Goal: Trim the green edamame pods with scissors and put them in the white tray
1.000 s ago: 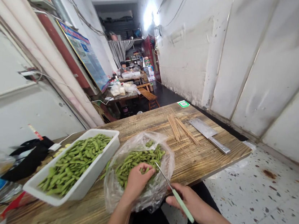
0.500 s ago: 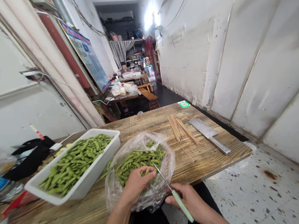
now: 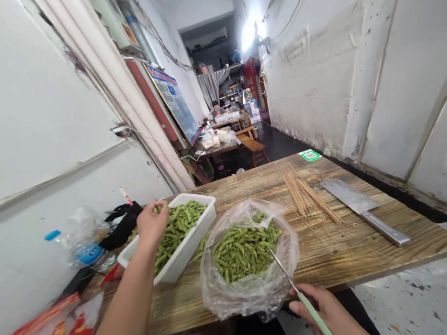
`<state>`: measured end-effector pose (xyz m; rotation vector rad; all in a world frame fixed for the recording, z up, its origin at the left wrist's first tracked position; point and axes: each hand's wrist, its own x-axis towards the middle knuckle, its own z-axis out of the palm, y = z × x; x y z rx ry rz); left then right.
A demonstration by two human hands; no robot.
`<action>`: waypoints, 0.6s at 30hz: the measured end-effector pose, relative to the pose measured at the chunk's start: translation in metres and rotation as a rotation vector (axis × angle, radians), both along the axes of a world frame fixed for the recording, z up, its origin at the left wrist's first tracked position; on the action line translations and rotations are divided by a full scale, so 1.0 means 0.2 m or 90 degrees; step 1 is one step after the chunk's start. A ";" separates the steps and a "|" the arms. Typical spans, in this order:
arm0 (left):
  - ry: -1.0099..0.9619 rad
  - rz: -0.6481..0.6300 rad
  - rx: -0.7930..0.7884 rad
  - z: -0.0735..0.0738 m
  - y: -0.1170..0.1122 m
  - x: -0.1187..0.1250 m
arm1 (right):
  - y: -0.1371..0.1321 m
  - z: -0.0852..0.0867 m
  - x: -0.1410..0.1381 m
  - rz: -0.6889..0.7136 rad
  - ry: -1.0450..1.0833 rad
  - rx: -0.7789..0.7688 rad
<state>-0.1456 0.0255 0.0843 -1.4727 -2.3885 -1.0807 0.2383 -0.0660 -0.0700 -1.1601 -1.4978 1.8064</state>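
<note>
My left hand hovers over the near left part of a white tray full of green edamame pods, its fingers curled downward; what they hold is hidden. My right hand grips a small knife with a pale green handle, and its thin blade points up-left against the rim of a clear plastic bag holding more pods. The bag sits just right of the tray on a wooden table.
A bundle of bamboo skewers and a steel cleaver lie on the far right of the table. A green sticker marks the far edge. A plastic bottle, black cloth and red packaging crowd the left. More tables stand down the corridor.
My left hand left the plastic bag and moved left to the white tray. The view swung left. My right hand and knife stayed by the bag.
</note>
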 end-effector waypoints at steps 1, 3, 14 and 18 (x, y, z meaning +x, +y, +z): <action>0.024 0.019 -0.008 0.03 0.05 -0.05 | 0.00 0.00 0.00 0.001 -0.006 0.010; 0.045 0.026 -0.042 0.09 0.14 -0.10 | -0.01 0.01 -0.01 0.002 -0.016 0.031; 0.097 -0.224 -0.146 0.19 0.06 0.25 | -0.02 0.07 0.02 -0.033 0.016 0.006; 0.031 -0.574 -0.291 -0.01 -0.12 0.58 | -0.02 0.08 0.02 -0.037 0.027 -0.005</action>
